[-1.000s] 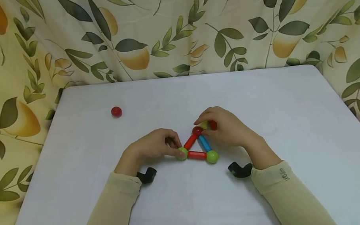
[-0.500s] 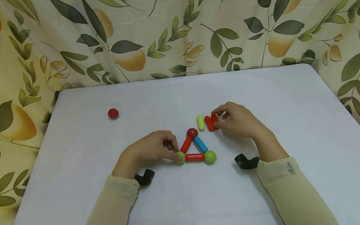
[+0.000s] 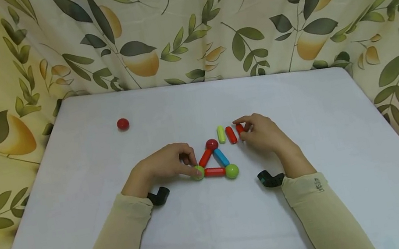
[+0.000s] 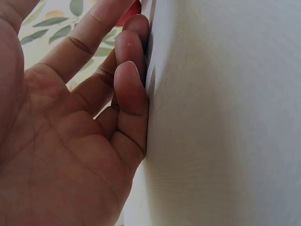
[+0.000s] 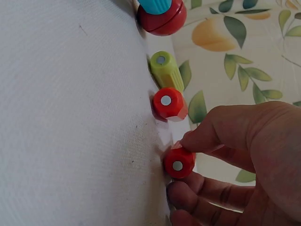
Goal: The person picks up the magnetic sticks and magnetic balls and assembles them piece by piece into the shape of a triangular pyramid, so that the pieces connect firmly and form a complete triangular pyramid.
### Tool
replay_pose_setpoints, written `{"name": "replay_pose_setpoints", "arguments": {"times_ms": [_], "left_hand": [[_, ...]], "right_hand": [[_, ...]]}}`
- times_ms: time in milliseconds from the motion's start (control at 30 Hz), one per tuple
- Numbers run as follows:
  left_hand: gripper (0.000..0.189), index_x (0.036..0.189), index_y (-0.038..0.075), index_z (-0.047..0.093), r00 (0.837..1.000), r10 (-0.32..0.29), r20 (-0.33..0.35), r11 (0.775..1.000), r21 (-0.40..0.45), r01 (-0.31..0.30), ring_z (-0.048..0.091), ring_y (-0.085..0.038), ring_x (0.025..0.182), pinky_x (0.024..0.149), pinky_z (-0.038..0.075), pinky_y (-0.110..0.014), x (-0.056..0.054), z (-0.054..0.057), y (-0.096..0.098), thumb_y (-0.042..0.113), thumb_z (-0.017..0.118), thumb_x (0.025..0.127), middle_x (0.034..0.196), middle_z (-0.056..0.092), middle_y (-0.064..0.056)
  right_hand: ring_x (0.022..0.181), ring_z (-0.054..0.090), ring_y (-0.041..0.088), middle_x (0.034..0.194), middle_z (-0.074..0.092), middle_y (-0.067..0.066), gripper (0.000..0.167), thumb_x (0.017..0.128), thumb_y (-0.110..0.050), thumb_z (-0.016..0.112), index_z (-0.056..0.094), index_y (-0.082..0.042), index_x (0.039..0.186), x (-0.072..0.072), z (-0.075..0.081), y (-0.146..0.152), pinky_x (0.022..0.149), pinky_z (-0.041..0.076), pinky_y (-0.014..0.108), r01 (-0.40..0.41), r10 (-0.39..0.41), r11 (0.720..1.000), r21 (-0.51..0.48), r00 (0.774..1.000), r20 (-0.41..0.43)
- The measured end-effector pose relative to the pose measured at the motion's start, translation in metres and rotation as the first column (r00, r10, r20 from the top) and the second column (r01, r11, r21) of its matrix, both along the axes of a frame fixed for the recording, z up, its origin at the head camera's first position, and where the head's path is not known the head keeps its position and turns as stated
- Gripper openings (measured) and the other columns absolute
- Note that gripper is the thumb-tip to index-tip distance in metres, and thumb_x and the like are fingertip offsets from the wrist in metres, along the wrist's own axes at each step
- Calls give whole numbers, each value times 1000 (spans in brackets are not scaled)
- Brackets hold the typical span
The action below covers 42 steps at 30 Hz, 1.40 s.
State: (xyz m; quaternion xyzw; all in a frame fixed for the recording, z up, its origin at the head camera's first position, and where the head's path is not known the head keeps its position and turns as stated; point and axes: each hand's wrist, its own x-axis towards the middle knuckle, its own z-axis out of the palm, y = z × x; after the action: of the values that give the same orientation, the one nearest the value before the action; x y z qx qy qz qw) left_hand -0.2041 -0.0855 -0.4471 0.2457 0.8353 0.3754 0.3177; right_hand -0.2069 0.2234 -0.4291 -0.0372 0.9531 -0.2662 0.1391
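I see, from far off, the left hand (image 3: pixel 171 160) with a narrow grip, thumb and finger on the left green ball (image 3: pixel 201 171); that ball is one corner of a triangle (image 3: pixel 218 154) lying on the white table (image 3: pixel 310 114); a top red ball (image 3: pixel 211 144) and a right green ball (image 3: pixel 232 171) are its other corners; a slanted red stick (image 3: pixel 205 158), a bottom red stick (image 3: pixel 214 172) and a blue stick (image 3: pixel 222 158) make its sides; the right hand (image 3: pixel 263 133) pinches the end red stick (image 5: pixel 178 164), also a narrow grip; to its left lie a middle red stick (image 3: pixel 231 135), then a lime stick (image 3: pixel 221 134); I spot a lone red ball (image 3: pixel 123 124) well apart, toward the back left; a leafy curtain (image 3: pixel 178 3) hangs behind.
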Motion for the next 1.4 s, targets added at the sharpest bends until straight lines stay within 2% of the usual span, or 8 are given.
{"name": "replay_pose_setpoints", "arguments": {"times_ms": [233, 367, 467, 600, 733, 1000, 1267, 1400], "left_hand": [[23, 91, 27, 71, 1000, -4, -20, 1000, -7, 4, 56, -20, 99, 83, 46, -35, -2, 0, -1, 39, 88, 82, 100, 63, 2], [23, 91, 26, 71, 1000, -12, -16, 1000, -4, 12, 57, -20, 99, 83, 47, -35, -2, 0, -1, 38, 89, 82, 99, 63, 1], [23, 92, 25, 71, 1000, -17, -17, 1000, 5, 17, 57, -20, 99, 83, 47, -35, -3, 1, 0, 37, 89, 82, 99, 64, 1], [24, 92, 24, 70, 1000, -15, -19, 1000, 11, 15, 57, -20, 98, 82, 47, -35, -3, 1, 0, 36, 89, 82, 98, 64, 1], [24, 92, 24, 70, 1000, -12, -9, 1000, 10, 12, 57, -20, 98, 81, 47, -35, -3, 0, 0, 36, 89, 82, 98, 64, 1], [25, 92, 23, 70, 1000, -14, -3, 1000, 9, 14, 56, -20, 98, 82, 46, -35, -4, 2, 0, 36, 89, 81, 98, 63, 0], [26, 92, 22, 70, 1000, -19, -11, 1000, -4, 19, 56, -20, 98, 82, 46, -35, -4, 2, 1, 36, 89, 82, 98, 62, -1], [26, 92, 22, 70, 1000, -22, -9, 1000, 0, 22, 56, -20, 97, 82, 46, -35, -4, 1, 0, 37, 89, 82, 97, 62, -1]], "right_hand": [[94, 58, 30, 111, 63, 16, 35, 92, -16, 64, 65, -9, 127, -3, 0, 2, 79, 47, 38, 15, -14, 1000, 8, 1000, -15], [95, 59, 29, 111, 63, 14, 31, 93, -17, 64, 63, -10, 123, -3, 1, 3, 80, 47, 37, 28, -28, 1000, -6, 1000, -12], [100, 60, 30, 116, 63, 14, 31, 96, -17, 65, 60, -10, 126, -2, 6, 5, 85, 48, 40, 44, -45, 998, -50, 999, -26], [107, 62, 31, 123, 61, 14, 40, 97, -16, 67, 58, -10, 136, 0, 13, 5, 89, 53, 44, 41, -49, 991, -127, 997, -54], [110, 64, 31, 124, 61, 14, 44, 98, -16, 68, 60, -10, 141, 2, 16, 2, 88, 55, 42, 11, -23, 985, -169, 998, -66], [103, 67, 27, 114, 68, 9, 32, 94, -17, 76, 67, -9, 124, 4, 17, -3, 87, 54, 39, -53, 20, 971, -235, 990, -143], [100, 69, 21, 109, 70, 6, 26, 89, -10, 81, 68, -10, 112, 8, 18, -10, 91, 56, 41, -181, 105, 921, -346, 968, -227], [99, 70, 20, 108, 71, 4, 26, 87, -7, 83, 70, -11, 110, 12, 17, -18, 91, 57, 43, -249, 155, 898, -364, 951, -267]]}}
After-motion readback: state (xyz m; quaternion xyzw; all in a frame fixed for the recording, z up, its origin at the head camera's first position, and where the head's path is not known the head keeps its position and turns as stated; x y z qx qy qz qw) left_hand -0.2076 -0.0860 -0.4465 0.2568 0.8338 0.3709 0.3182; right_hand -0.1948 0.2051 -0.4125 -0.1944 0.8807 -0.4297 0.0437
